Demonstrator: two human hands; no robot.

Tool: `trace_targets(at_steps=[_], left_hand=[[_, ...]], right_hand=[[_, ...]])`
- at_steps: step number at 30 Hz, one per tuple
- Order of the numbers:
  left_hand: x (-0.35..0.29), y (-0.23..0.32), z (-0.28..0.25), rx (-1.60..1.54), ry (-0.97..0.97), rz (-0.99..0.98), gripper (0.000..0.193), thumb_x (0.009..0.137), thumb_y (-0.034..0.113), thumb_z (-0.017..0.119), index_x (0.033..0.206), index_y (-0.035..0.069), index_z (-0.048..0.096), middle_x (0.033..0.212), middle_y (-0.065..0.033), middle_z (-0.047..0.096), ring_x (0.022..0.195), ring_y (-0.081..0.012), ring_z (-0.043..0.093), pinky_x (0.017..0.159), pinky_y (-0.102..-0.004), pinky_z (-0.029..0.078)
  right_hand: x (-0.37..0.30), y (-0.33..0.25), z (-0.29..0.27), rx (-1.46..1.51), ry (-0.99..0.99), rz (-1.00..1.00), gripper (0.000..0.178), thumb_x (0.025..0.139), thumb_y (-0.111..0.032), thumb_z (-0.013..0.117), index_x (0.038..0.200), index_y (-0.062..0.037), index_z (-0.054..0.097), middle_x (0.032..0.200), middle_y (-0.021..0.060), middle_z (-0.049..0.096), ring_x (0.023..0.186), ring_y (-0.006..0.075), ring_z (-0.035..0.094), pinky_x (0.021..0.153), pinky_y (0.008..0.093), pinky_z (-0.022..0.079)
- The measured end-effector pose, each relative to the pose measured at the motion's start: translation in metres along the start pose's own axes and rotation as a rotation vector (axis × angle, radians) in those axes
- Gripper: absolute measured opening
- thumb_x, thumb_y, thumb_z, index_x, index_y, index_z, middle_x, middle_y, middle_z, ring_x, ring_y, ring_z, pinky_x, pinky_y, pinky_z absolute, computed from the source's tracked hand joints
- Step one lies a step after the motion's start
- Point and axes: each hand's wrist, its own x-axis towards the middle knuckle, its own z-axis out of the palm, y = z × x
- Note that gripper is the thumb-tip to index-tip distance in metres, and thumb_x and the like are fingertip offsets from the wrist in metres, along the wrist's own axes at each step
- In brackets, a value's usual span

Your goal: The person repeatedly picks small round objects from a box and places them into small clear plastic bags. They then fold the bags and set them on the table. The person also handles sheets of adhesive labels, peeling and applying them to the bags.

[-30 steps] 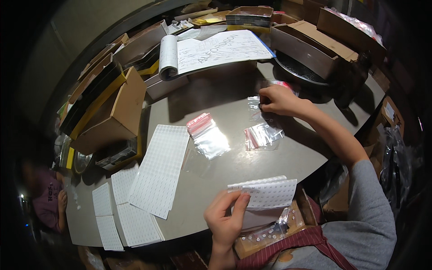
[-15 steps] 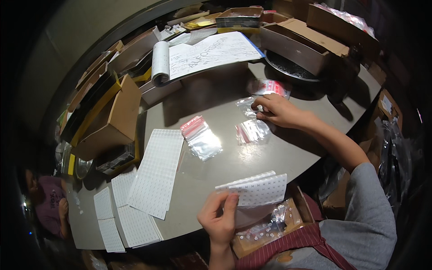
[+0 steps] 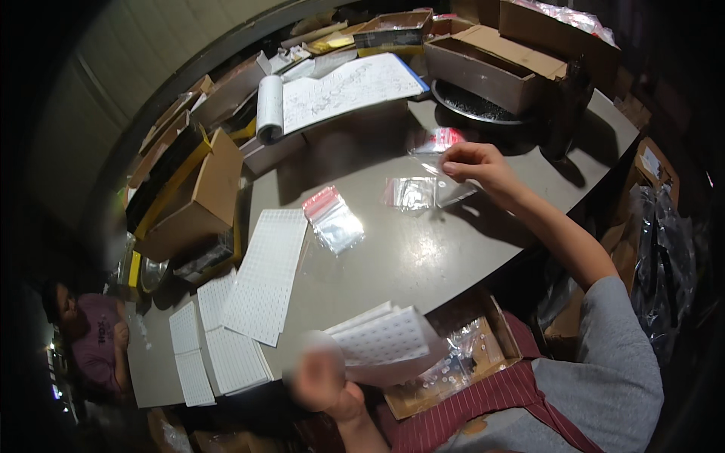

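Observation:
My left hand point(image 3: 328, 385), its fingers partly smeared by motion, grips folded white sheets of small printed labels point(image 3: 385, 340) near the table's front edge. Further off, the fingertips of my right hand point(image 3: 483, 172) pinch a small clear zip bag point(image 3: 455, 193) just over the tabletop. Beside that bag lie other clear zip bags point(image 3: 413, 193), and a red-marked bag pack point(image 3: 440, 140) lies behind them. A stack of red-topped zip bags point(image 3: 333, 220) rests mid-table. To its left is a long white label sheet point(image 3: 266, 275), with smaller label sheets point(image 3: 236, 359) next to it.
An open carton point(image 3: 461, 370) with small loose pieces and plastic sits at my lap. Cardboard boxes point(image 3: 198, 200) line the table's left and far sides. A pad of scribbled paper point(image 3: 347, 90) lies across boxes, near a black round tray point(image 3: 476, 106). Another person point(image 3: 94, 340) is at the left.
My left hand has moved left and down with the label sheets. My right hand has lifted slightly, drawing a clear bag away from the others. The whole view has shifted a little.

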Motion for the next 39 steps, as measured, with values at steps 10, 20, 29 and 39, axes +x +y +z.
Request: trace_targets(at_steps=[10, 20, 29, 39], left_hand=[[-0.005, 0.027, -0.075, 0.004, 0.146, 0.059, 0.048, 0.103, 0.028, 0.057, 0.135, -0.009, 0.057, 0.139, -0.0192, 0.058, 0.127, -0.0293, 0.056, 0.112, -0.0425, 0.042], [-0.003, 0.035, -0.088, -0.044, 0.072, 0.053, 0.046, 0.104, 0.025, 0.057, 0.134, -0.009, 0.058, 0.138, -0.0179, 0.060, 0.127, -0.0273, 0.056, 0.113, -0.0416, 0.041], [-0.010, 0.036, -0.076, -0.025, 0.068, 0.006, 0.023, 0.103, 0.017, 0.058, 0.107, -0.005, 0.063, 0.113, -0.0171, 0.068, 0.106, -0.0259, 0.065, 0.097, -0.0391, 0.051], [-0.024, 0.033, -0.049, 0.202, 0.007, 0.045, 0.020, 0.097, 0.012, 0.069, 0.086, -0.004, 0.064, 0.084, -0.0048, 0.066, 0.072, -0.0067, 0.053, 0.069, -0.0201, 0.042]], right_hand=[[-0.135, -0.037, 0.048, -0.359, -0.407, -0.202, 0.011, 0.088, -0.008, 0.073, 0.096, -0.0013, 0.077, 0.083, 0.0074, 0.070, 0.076, 0.0179, 0.065, 0.069, 0.0310, 0.051], [-0.155, -0.024, 0.045, -0.571, -0.586, -0.227, 0.026, 0.079, -0.008, 0.075, 0.104, -0.0019, 0.074, 0.079, 0.0103, 0.067, 0.073, 0.0244, 0.062, 0.068, 0.0362, 0.050], [-0.159, -0.018, 0.066, -0.848, -0.882, -0.294, 0.044, 0.068, -0.011, 0.077, 0.111, -0.0043, 0.067, 0.103, 0.0104, 0.064, 0.100, 0.0282, 0.060, 0.088, 0.0394, 0.048], [-0.130, -0.021, 0.096, -0.551, -0.653, -0.549, 0.028, 0.081, -0.004, 0.071, 0.109, 0.0027, 0.068, 0.109, 0.0179, 0.069, 0.096, 0.0337, 0.068, 0.082, 0.0407, 0.056]])
